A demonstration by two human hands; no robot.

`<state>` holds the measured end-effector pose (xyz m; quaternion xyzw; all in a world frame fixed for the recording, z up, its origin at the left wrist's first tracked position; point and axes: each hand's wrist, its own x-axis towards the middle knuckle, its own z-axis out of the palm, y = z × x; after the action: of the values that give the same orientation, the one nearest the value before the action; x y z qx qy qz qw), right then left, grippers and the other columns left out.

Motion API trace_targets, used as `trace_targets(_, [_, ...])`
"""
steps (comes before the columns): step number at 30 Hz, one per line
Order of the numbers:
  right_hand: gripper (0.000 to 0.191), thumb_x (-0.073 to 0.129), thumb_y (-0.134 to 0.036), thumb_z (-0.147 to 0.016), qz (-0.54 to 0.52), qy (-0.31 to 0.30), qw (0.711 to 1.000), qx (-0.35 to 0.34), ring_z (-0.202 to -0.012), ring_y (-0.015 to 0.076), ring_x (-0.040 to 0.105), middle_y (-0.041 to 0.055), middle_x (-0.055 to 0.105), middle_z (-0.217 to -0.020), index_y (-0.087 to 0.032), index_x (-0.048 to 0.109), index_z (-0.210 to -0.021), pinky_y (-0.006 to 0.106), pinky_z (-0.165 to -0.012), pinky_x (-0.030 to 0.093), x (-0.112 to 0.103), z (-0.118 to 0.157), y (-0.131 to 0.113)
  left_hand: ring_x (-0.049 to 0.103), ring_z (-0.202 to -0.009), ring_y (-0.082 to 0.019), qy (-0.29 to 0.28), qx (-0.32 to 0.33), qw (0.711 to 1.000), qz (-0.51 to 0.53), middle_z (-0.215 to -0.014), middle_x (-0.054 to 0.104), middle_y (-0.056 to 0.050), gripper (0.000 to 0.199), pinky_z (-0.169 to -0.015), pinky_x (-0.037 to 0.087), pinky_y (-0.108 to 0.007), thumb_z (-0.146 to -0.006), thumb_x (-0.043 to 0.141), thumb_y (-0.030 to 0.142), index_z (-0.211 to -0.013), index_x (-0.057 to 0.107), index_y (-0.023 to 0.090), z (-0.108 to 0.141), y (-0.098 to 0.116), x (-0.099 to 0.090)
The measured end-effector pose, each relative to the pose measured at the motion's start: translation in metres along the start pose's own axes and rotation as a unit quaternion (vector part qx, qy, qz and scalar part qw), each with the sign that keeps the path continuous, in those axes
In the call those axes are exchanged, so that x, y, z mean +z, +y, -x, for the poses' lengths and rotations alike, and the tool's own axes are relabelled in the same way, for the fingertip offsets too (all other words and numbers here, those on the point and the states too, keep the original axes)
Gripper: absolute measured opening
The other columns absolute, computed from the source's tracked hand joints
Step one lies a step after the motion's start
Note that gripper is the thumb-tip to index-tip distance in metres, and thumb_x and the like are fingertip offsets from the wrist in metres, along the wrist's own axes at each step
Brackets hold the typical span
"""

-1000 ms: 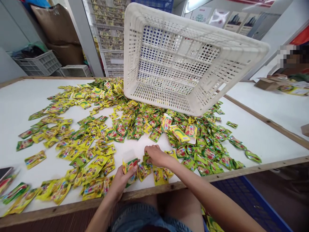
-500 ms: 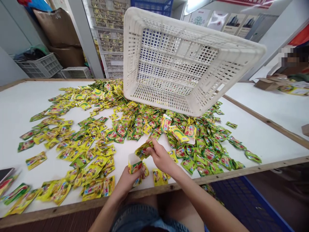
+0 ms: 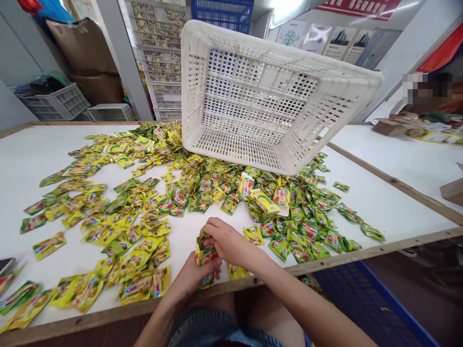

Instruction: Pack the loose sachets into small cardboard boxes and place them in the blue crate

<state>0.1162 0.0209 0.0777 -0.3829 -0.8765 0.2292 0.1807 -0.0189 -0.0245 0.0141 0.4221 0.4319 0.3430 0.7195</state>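
Near the front edge of the white table, my left hand is wrapped round a small printed box, held upright with its open top facing up. My right hand is at the top of that box, its fingers closed on candy packets that are partly inside the opening. My fingers hide most of these packets. Yellow packets lie just right of the box. Several small printed boxes, such as a yellow one, rest on the green packets beyond my right hand.
A large white plastic basket stands tilted on the heap, its opening towards me. Yellow packets spread over the left of the table. A blue crate sits below the right edge. Another person is at the far right.
My right hand has moved down and left, bringing the packets from above the box into its open top. My left hand still holds the box.
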Motion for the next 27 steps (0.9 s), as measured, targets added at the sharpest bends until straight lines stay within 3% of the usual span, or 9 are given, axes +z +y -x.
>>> trace_targets(6, [0.021,0.047,-0.002,-0.08,-0.065,0.063,0.996,-0.014,-0.089,0.0168,0.047,0.0051,0.051,-0.09,-0.017,0.052,-0.094,0.026,-0.076,0.042,0.019,0.002,0.001,0.057,-0.053,-0.015,-0.011,0.001,1.0,0.013,-0.056,0.062,-0.003,0.029,-0.055,0.043,-0.026,-0.065,0.068,0.041,-0.07,0.058,0.013,0.006,0.004,-0.006])
trace_targets(11, [0.014,0.047,-0.007,-0.081,-0.018,0.067,0.997,-0.027,-0.087,0.02,0.045,0.007,0.052,-0.09,-0.017,0.053,-0.088,0.032,-0.077,0.041,0.022,0.014,-0.007,0.056,-0.055,-0.015,-0.006,-0.002,1.0,0.012,-0.059,0.063,-0.002,0.027,-0.058,0.045,-0.026,-0.064,0.07,0.038,-0.07,0.059,0.014,0.008,-0.001,-0.008])
trace_targets(18, [0.018,0.049,-0.007,-0.08,-0.039,0.146,0.985,0.082,-0.09,0.0194,0.044,0.0053,0.052,-0.095,-0.017,0.049,-0.095,0.035,-0.079,0.036,0.019,0.028,-0.008,0.054,-0.059,-0.015,-0.001,0.022,0.999,-0.033,-0.061,0.061,-0.001,0.026,-0.06,0.043,-0.024,-0.069,0.065,0.038,-0.075,0.06,0.013,0.0,-0.001,-0.008])
trace_targets(24, [0.003,0.058,-0.018,-0.079,0.0,0.109,0.99,0.085,-0.104,0.0227,0.038,0.0059,0.049,-0.107,-0.018,0.056,-0.077,0.037,-0.085,0.033,0.02,0.034,-0.009,0.054,-0.066,-0.016,0.066,0.01,0.993,-0.097,-0.067,0.064,-0.002,0.019,-0.063,0.043,-0.024,-0.066,0.063,0.029,-0.076,0.061,0.013,0.0,-0.006,-0.007])
trace_targets(27, [0.009,0.059,-0.022,-0.08,-0.004,0.082,0.993,0.083,-0.104,0.0224,0.04,0.0047,0.051,-0.106,-0.018,0.056,-0.072,0.037,-0.084,0.032,0.017,0.032,-0.008,0.054,-0.065,-0.016,0.05,0.013,0.992,-0.114,-0.065,0.063,-0.001,0.015,-0.062,0.042,-0.023,-0.067,0.061,0.028,-0.069,0.06,0.013,-0.001,-0.007,-0.008])
